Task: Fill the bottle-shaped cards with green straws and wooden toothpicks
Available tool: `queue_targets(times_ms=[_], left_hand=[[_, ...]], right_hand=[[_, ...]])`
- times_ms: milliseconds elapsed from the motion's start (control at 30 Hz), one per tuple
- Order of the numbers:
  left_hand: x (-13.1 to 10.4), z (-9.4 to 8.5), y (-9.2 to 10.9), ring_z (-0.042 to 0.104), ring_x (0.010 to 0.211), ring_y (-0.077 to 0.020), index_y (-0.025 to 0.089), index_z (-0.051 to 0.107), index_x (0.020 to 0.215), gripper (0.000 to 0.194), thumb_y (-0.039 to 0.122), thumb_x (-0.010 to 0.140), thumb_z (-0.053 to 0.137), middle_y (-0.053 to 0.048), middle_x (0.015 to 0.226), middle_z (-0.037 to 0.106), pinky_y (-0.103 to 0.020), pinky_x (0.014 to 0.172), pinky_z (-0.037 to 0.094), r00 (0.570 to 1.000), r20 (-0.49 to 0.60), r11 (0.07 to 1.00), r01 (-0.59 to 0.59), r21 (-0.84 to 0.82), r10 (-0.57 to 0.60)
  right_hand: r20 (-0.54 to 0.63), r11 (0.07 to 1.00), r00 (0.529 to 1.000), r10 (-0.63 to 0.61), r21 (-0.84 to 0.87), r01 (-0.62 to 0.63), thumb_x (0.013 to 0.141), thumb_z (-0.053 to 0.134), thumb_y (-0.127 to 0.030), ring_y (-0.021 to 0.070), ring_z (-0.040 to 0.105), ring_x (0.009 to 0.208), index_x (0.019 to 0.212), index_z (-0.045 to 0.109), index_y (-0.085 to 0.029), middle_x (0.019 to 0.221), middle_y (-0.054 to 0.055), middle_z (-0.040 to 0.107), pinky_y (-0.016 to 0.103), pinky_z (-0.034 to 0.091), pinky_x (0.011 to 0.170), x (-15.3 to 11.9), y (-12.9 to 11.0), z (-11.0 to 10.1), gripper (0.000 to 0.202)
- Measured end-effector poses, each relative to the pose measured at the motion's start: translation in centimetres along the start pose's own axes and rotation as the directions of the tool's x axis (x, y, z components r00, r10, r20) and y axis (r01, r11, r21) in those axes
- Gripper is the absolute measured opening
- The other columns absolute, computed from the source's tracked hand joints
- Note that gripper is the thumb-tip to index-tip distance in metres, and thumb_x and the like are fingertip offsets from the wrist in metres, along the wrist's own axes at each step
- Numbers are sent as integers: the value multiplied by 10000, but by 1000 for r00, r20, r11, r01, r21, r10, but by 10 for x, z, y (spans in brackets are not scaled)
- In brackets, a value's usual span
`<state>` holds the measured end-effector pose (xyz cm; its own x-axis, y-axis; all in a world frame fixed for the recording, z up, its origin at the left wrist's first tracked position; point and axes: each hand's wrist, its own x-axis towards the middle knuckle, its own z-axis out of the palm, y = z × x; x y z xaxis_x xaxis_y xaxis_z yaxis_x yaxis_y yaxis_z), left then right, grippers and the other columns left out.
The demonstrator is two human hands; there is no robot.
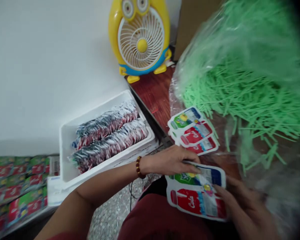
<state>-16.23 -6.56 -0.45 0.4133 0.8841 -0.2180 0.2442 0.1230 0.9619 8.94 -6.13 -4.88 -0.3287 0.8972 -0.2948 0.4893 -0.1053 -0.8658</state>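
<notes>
A flat printed pouch (190, 200) with a green Sprite bottle and a red Cola bottle on it lies across my lap, held between both hands. My left hand (176, 160), with a beaded bracelet at the wrist, is closed on its upper left edge, fingers over the green print. At the pouch's right end my right hand (242, 203) grips it, the thumb on the clear part near a yellow round mark; its other fingers are partly hidden and blurred. Just beyond my left hand, a few similar pouches (196, 131) overlap on the brown table.
Light green straws (240, 96) fill a large clear plastic bag at the right, some spilling out. A white foam box (65, 143) holds rows of packed pouches. More printed packs (17, 190) lie at the lower left. A yellow fan (142, 45) stands on the brown table (152, 93).
</notes>
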Motion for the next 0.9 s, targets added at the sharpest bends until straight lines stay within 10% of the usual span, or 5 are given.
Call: queue_targets(times_ms=[300,900], left_hand=[[5,11,5,473,603,-87,142,619,755,205,332,829,622,37,668,565,-174,543,362,972,-41,973,228,-42,-230],[11,31,18,412,569,-89,125,614,680,238,335,793,618,52,592,485,-182,516,310,940,-83,942,335,31,-331]], right_hand=[[192,955,980,51,278,-104,871,565,-449,124,535,615,779,616,-183,693,-17,604,194,440,557,0,-18,2,286],[54,964,996,-65,262,48,894,532,-388,109,476,592,737,574,-173,651,-26,547,200,365,544,-2,-23,0,270]])
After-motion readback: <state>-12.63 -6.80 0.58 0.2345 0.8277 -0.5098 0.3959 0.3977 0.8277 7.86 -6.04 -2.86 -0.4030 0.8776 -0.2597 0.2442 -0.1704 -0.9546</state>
